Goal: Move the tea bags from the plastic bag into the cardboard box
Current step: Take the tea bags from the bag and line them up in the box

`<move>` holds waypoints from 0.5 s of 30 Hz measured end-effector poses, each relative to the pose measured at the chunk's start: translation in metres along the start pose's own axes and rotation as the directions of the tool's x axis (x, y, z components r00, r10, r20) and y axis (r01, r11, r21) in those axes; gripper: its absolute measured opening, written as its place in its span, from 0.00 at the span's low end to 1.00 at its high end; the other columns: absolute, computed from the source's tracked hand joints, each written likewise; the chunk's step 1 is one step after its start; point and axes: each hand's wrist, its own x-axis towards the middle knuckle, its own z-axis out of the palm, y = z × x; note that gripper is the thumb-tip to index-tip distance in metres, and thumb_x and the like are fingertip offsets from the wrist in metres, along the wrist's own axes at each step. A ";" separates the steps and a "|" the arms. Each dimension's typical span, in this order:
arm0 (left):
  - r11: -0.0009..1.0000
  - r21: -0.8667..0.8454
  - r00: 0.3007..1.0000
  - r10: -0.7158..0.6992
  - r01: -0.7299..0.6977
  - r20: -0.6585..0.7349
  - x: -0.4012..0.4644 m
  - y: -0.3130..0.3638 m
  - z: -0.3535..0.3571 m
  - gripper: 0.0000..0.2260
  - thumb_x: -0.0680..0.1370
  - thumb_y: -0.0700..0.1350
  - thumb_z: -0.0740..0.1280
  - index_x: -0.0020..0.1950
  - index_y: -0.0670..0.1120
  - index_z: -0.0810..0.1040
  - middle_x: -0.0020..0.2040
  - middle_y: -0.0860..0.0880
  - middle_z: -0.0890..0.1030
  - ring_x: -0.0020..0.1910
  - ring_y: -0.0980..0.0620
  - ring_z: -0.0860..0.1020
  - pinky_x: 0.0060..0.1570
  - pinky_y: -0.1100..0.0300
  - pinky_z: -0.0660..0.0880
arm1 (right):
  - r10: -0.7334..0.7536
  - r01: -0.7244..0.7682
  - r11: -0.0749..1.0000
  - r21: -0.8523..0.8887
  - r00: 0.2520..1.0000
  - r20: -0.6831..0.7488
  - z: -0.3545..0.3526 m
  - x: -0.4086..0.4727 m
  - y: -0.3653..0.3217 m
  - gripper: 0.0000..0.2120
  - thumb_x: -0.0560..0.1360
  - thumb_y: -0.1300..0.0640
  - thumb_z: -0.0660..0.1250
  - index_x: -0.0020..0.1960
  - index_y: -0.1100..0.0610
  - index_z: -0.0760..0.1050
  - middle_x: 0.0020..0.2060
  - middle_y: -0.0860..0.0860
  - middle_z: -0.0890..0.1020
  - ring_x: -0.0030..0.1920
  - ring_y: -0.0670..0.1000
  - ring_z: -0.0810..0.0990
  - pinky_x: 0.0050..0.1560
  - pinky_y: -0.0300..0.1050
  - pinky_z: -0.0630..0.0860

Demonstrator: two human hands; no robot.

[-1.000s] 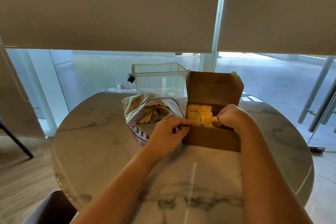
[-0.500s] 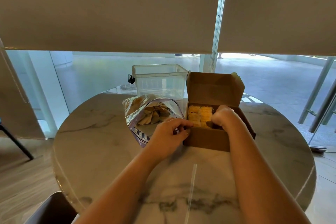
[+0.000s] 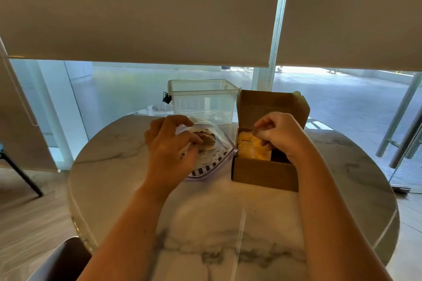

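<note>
Left hand (image 3: 170,143) curled over the plastic bag's (image 3: 212,155) mouth, fingers pinching loose tea bags (image 3: 206,140) inside — right hand (image 3: 279,134) over the open cardboard box (image 3: 265,171), fingertips gripping a tea bag above the yellow packed rows (image 3: 250,148).

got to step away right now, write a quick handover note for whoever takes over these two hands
Left hand: fingers at the mouth of the clear zip plastic bag, gripping it among the brown tea bags.
Right hand: curled over the open brown cardboard box, pinching a yellow-tagged tea bag over the rows.
Done: yellow rows fill the box's left part; the right part shows a dark gap.
Left: several tea bags remain in the bag on the round marble table.
</note>
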 end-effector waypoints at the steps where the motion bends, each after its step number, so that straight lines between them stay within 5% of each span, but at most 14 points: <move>1: 0.999 0.039 1.000 -0.015 0.016 -0.006 0.000 -0.004 -0.001 0.07 0.69 0.43 0.65 0.40 0.48 0.83 0.53 0.50 0.78 0.58 0.50 0.68 0.50 0.58 0.58 | -0.047 0.041 0.994 0.099 0.997 0.064 0.003 -0.006 -0.011 0.08 0.73 0.64 0.69 0.44 0.53 0.74 0.39 0.51 0.80 0.34 0.48 0.80 0.33 0.37 0.79; 4: 0.997 -0.008 0.997 -0.079 0.079 -0.013 0.000 -0.012 -0.001 0.12 0.70 0.37 0.63 0.48 0.46 0.84 0.54 0.49 0.78 0.57 0.49 0.69 0.52 0.60 0.64 | -0.123 0.077 0.983 0.165 0.949 0.291 0.022 -0.021 -0.038 0.06 0.74 0.63 0.68 0.49 0.54 0.76 0.40 0.52 0.83 0.34 0.47 0.83 0.37 0.37 0.81; 8: 0.950 -0.196 0.970 -0.238 0.243 0.051 0.001 -0.007 -0.005 0.19 0.70 0.30 0.60 0.56 0.43 0.81 0.54 0.55 0.75 0.55 0.54 0.72 0.54 0.63 0.72 | -0.176 0.231 0.971 -0.059 0.861 0.478 0.069 -0.020 -0.049 0.12 0.76 0.64 0.64 0.59 0.55 0.75 0.52 0.53 0.81 0.50 0.51 0.82 0.53 0.44 0.79; 11: 0.923 -0.251 0.956 -0.282 0.292 0.078 0.003 -0.003 -0.007 0.19 0.71 0.33 0.59 0.57 0.45 0.80 0.53 0.57 0.76 0.54 0.55 0.74 0.53 0.68 0.71 | -0.228 0.397 0.875 -0.276 0.842 0.489 0.107 0.001 -0.044 0.17 0.76 0.62 0.62 0.65 0.56 0.72 0.61 0.55 0.76 0.58 0.51 0.74 0.57 0.41 0.70; 15: 0.909 -0.286 0.952 -0.302 0.304 0.052 0.004 -0.004 -0.010 0.17 0.73 0.30 0.61 0.56 0.43 0.81 0.54 0.52 0.80 0.56 0.54 0.75 0.56 0.70 0.69 | -0.290 0.432 0.813 -0.390 0.882 0.373 0.140 0.027 -0.035 0.23 0.74 0.61 0.62 0.68 0.59 0.64 0.66 0.57 0.66 0.67 0.57 0.64 0.67 0.50 0.66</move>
